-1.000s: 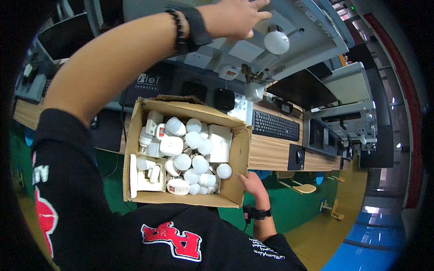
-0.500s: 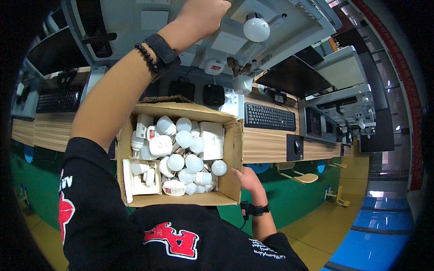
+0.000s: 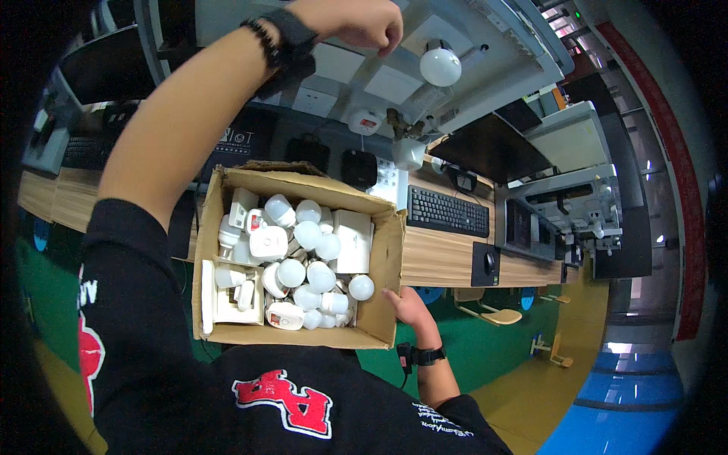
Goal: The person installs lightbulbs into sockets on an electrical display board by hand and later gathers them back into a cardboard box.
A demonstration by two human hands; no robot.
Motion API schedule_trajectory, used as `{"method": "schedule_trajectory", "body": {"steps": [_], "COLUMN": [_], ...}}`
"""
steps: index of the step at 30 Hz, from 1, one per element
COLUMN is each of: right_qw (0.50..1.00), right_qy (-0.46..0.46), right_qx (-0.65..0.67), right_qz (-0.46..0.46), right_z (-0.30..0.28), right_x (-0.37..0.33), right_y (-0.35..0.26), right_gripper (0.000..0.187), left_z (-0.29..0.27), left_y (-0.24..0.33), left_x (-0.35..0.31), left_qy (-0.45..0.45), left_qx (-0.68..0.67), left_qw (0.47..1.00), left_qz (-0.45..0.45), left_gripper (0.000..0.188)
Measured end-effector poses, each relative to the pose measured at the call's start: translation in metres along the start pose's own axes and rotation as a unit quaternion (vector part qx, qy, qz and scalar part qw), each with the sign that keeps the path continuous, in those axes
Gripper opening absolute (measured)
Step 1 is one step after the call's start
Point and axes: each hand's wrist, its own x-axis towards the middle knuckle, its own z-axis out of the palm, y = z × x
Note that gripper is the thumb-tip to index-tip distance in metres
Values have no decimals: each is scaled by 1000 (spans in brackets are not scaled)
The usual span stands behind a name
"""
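Observation:
An open cardboard box (image 3: pixel 385 284) is held in front of my body, filled with white light bulbs (image 3: pixel 321 276), small white devices (image 3: pixel 268 243) and white boxes (image 3: pixel 353 241). My right hand (image 3: pixel 410 306) grips its right wall near the front corner, thumb over the rim. Far ahead, my left hand (image 3: pixel 365 26) reaches up to a grey upright panel (image 3: pixel 485 83), its fingers curled downward. Whatever those fingers may hold is hidden. Just right of that hand, a round white bulb (image 3: pixel 440 67) sits in a holder on the panel.
White square plates (image 3: pixel 393 83) and a round white sensor (image 3: pixel 365 122) are mounted on the panel. On the wooden desk are a black keyboard (image 3: pixel 449 211), a mouse (image 3: pixel 489 263) and a monitor (image 3: pixel 493 157). A stool (image 3: pixel 497 315) stands beyond the desk edge.
My left hand has come slightly down and right along the panel, so more of its curled fingers shows. The right hand keeps its grip on the box, and the whole view has shifted a little.

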Motion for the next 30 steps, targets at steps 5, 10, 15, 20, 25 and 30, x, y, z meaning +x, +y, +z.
{"method": "schedule_trajectory", "body": {"steps": [5,10,15,20,25,30], "right_qw": [1000,999,999,997,997,996], "right_qy": [-29,-10,-6,48,53,81], "right_qx": [-3,18,41,51,42,32], "right_qz": [-13,-45,-19,-23,-31,-27], "right_z": [-1,2,2,3,6,10], "right_x": [5,0,0,-5,-5,3], "right_y": [13,6,6,-4,2,7], "right_gripper": [37,36,39,40,40,41], "left_z": [-14,-9,4,9,57,63], "left_y": [-1,-4,-21,-17,-39,-27], "left_x": [27,31,20,18,11,12], "left_qy": [-134,-193,-63,28,190,279], "left_qx": [-19,43,-30,-168,-480,-556], "left_qw": [989,980,985,981,853,782], "left_qz": [60,-3,160,98,76,37], "left_gripper": [25,30,27,22,13,12]}}
